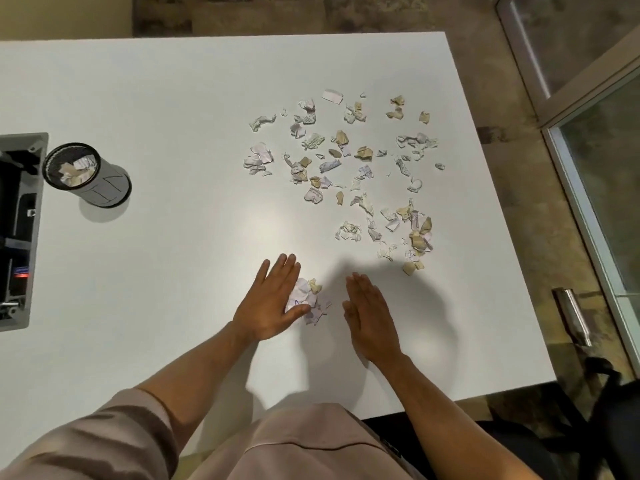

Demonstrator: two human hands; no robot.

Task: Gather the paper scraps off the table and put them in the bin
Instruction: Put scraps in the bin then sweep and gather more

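Observation:
Several torn white and tan paper scraps (346, 164) lie scattered over the right half of the white table (173, 271). A small heap of scraps (313, 299) sits near the front, between my hands. My left hand (273, 299) rests flat with its fingers spread, its thumb and palm edge touching the heap from the left. My right hand (370, 313) stands flat with fingers together a little to the right of the heap, apart from it. A small grey mesh bin (86, 174) stands at the left of the table with some scraps inside.
A grey open cable box (20, 230) is set into the table's left edge beside the bin. The table's right edge runs along a glass door with a metal handle (571, 317). A black chair (602, 420) stands at the front right corner.

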